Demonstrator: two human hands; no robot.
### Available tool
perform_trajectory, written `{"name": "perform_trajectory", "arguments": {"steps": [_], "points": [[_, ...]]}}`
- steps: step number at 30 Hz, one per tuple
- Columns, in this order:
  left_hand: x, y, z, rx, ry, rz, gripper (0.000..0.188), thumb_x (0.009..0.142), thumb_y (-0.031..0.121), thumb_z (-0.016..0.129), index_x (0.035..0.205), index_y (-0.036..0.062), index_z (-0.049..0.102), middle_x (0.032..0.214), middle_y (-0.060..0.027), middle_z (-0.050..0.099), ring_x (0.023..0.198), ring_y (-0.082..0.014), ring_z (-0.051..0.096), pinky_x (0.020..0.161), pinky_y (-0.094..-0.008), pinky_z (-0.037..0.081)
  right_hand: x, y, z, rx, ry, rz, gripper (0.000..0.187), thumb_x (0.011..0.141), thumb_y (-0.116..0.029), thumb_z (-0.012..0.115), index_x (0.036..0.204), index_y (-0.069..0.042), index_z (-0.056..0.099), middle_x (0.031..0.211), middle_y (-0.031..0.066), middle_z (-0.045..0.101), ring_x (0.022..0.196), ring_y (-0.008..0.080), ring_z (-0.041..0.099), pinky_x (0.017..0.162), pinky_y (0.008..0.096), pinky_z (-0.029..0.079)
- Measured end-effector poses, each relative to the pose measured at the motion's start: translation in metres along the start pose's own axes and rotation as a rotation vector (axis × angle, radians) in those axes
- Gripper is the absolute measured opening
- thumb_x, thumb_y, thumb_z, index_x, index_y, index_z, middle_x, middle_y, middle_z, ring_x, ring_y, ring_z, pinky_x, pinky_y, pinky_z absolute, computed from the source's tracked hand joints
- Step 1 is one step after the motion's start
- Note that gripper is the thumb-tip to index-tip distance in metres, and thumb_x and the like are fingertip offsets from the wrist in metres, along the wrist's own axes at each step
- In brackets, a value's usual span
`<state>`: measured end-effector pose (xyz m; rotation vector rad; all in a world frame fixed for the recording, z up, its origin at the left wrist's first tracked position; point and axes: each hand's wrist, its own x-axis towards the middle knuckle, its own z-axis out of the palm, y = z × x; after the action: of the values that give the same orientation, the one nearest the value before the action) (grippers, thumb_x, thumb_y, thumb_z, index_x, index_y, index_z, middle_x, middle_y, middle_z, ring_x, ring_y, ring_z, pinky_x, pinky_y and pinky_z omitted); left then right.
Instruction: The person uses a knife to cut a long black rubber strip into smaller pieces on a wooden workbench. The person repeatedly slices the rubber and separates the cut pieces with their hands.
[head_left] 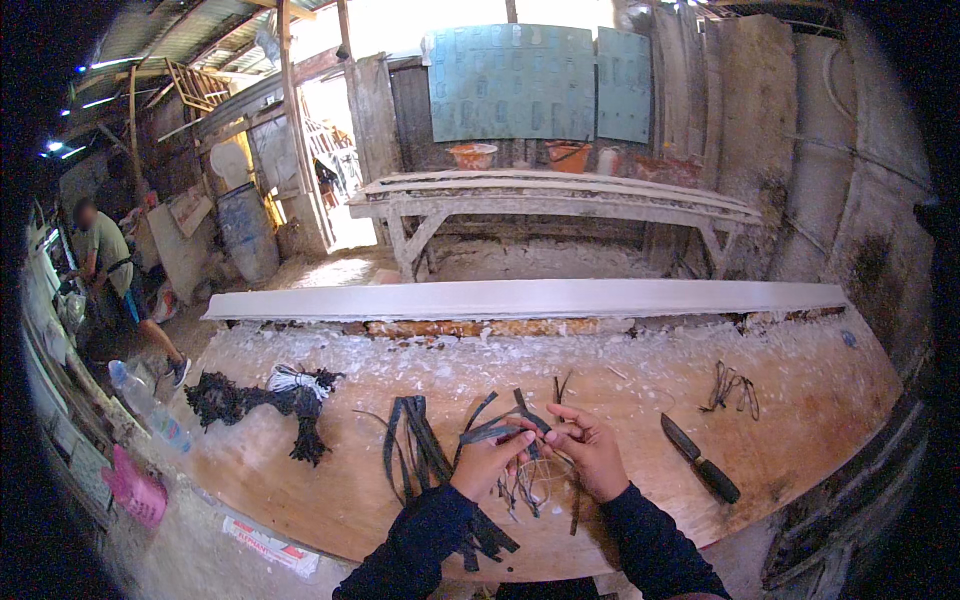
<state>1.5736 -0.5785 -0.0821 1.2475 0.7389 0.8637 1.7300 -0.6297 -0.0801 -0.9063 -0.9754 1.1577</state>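
Table (320, 500) before us: our left hand (490, 462) and right hand (595, 455) pinch dark strips (487, 433); a knife (700, 459) lies rightward.

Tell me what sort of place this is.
Probably a makeshift workshop, judging by the white-spattered plywood worktable, the rough wooden bench standing behind it and the corrugated roofing overhead.

Blk flat strip (487, 433), bent, held btwn L hand (488, 468) & R hand (594, 458).
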Motion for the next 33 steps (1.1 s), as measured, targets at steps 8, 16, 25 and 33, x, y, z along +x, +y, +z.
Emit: {"name": "perform_trajectory", "arguments": {"steps": [8, 16, 25, 33], "points": [[0.012, 0.004, -0.023, 0.596, 0.254, 0.110, 0.020, 0.079, 0.022, 0.061, 0.079, 0.0021, 0.063, 0.073, -0.0078, 0.060, 0.059, -0.0142, 0.055, 0.050, -0.0297, 0.043, 0.006, -0.017, -0.020, 0.153, 0.135, -0.056, 0.008, 0.080, -0.009, 0.057, 0.084, -0.002, 0.058, 0.074, 0.0046, 0.059, 0.068, 0.0130, 0.056, 0.065, 0.0248, 0.045], [0.016, 0.021, -0.071, 0.859, 0.683, 0.508, 0.011, 0.073, 0.012, 0.062, 0.074, 0.0004, 0.063, 0.070, -0.0117, 0.061, 0.064, -0.0214, 0.056, 0.058, -0.0313, 0.043, 0.011, -0.028, -0.054, 0.543, 0.108, -0.063, 0.004, 0.081, -0.013, 0.053, 0.082, -0.009, 0.052, 0.066, -0.0004, 0.052, 0.063, 0.0132, 0.052, 0.067, 0.0283, 0.043], [0.016, 0.007, -0.050, 0.719, 0.482, 0.334, 0.015, 0.070, 0.011, 0.065, 0.078, -0.0009, 0.061, 0.069, -0.0098, 0.060, 0.061, -0.0197, 0.058, 0.056, -0.0293, 0.044, 0.009, -0.032, -0.042, 0.400, 0.168, -0.085, 0.003, 0.083, -0.011, 0.054, 0.084, -0.008, 0.055, 0.071, 0.0012, 0.057, 0.064, 0.0126, 0.054, 0.064, 0.0252, 0.046], [0.013, -0.002, -0.021, 0.327, 0.129, 0.248, 0.012, 0.076, 0.008, 0.064, 0.084, 0.0006, 0.059, 0.071, -0.0020, 0.059, 0.063, -0.0068, 0.052, 0.059, -0.0212, 0.042, 0.006, -0.010, -0.015, 0.202, 0.024, 0.101, 0.006, 0.082, -0.010, 0.057, 0.085, -0.005, 0.055, 0.078, 0.0054, 0.060, 0.071, 0.0131, 0.058, 0.068, 0.0247, 0.048]]}}
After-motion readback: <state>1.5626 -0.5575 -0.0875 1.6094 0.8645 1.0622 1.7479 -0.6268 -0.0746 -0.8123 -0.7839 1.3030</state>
